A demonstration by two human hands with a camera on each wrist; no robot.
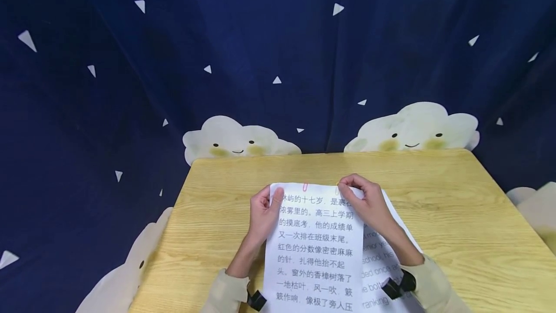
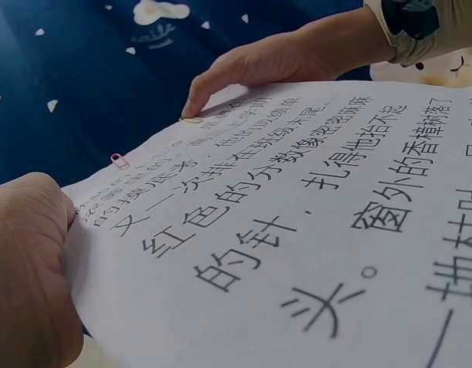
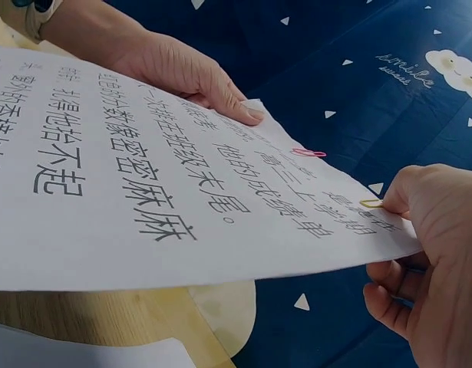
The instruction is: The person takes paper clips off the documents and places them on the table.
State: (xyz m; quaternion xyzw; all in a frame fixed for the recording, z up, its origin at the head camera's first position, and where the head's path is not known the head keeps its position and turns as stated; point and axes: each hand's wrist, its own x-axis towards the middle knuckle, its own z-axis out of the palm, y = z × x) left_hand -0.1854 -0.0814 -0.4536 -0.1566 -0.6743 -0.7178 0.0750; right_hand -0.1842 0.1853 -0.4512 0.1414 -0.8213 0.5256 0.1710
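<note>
A white sheet of paper (image 1: pixel 312 255) printed with large Chinese characters is held up off the table. At its top left corner my left hand (image 1: pixel 265 211) pinches the edge, thumb on the printed face. My right hand (image 1: pixel 367 202) pinches a yellow paper clip (image 3: pixel 371 203) at the top edge near the right corner. Between the hands, a pink paper clip (image 1: pixel 305 187) sits on the same edge. Beneath the raised page, another sheet with English print (image 1: pixel 382 265) lies on the table, partly covered.
The wooden table (image 1: pixel 208 197) has a light grain and stretches to both sides. Behind it hangs a dark blue curtain (image 1: pixel 260 38) with white triangles and smiling clouds. A black strap (image 1: pixel 407 281) goes round each sleeve's cuff.
</note>
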